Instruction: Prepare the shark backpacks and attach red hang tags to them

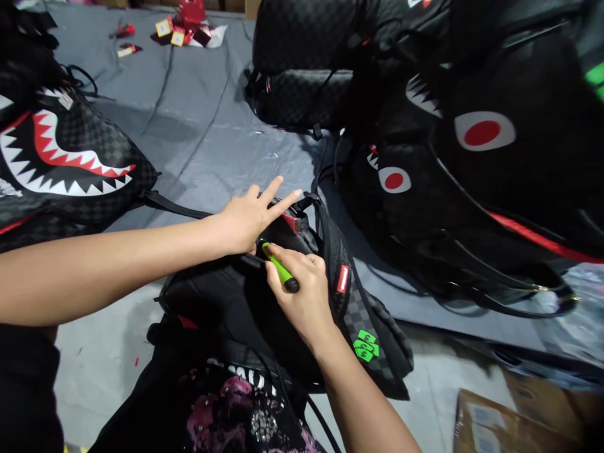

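Note:
A black checkered backpack (255, 308) lies across my lap, with a small red label and a green printed patch (366, 346) on its right side. My left hand (245, 220) is at its upper edge. Three of its fingers are raised and spread, while the thumb and index finger seem to pinch the backpack's edge, partly hidden. Close beside it, my right hand (304, 283) is wrapped round a green pen-shaped tool (282, 269) with black ends. The tool's tip points at the spot by my left thumb and is hidden there.
On the left lies a backpack with a shark-mouth print (80, 157). More black backpacks (302, 94) are piled at the back and right, some with red-and-white eyes. Red tags (184, 28) lie on the grey sheet (198, 113). A cardboard box (509, 421) stands at lower right.

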Demonstrator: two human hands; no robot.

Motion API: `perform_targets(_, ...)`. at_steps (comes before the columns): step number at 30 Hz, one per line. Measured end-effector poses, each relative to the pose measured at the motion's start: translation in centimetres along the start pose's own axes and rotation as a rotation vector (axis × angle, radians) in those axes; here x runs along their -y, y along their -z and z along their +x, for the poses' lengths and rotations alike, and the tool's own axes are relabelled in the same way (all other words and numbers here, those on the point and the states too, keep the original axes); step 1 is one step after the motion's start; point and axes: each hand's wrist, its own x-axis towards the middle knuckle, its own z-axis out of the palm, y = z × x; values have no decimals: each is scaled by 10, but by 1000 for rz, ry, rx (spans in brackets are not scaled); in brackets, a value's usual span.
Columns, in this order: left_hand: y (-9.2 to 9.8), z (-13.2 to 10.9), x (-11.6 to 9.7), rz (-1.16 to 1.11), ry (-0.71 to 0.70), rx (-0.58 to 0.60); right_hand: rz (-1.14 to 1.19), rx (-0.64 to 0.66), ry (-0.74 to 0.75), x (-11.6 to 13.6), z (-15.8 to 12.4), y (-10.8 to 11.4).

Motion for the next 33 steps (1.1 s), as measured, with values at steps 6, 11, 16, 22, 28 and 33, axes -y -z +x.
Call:
perform_targets(6,-1,2,-1,66,24,-13,44,20,-17,-6,-1,4)
perform_targets(11,-1,0,3,94,-18,-11,81,36,-22,-8,-2,17)
perform_targets(16,-1,1,6,91,-24,-8,-44,58,-28,-8,2,17)
perform_targets(22,5,3,21,30,-58,73,-18,19,-32,-6,-1,13)
perform_targets(28,3,9,33,-23,-88,143,3,18,-56,1,5,9)
perform_targets(33,6,12,36,-53,-128,169,180,63,-97,6,17,-4)
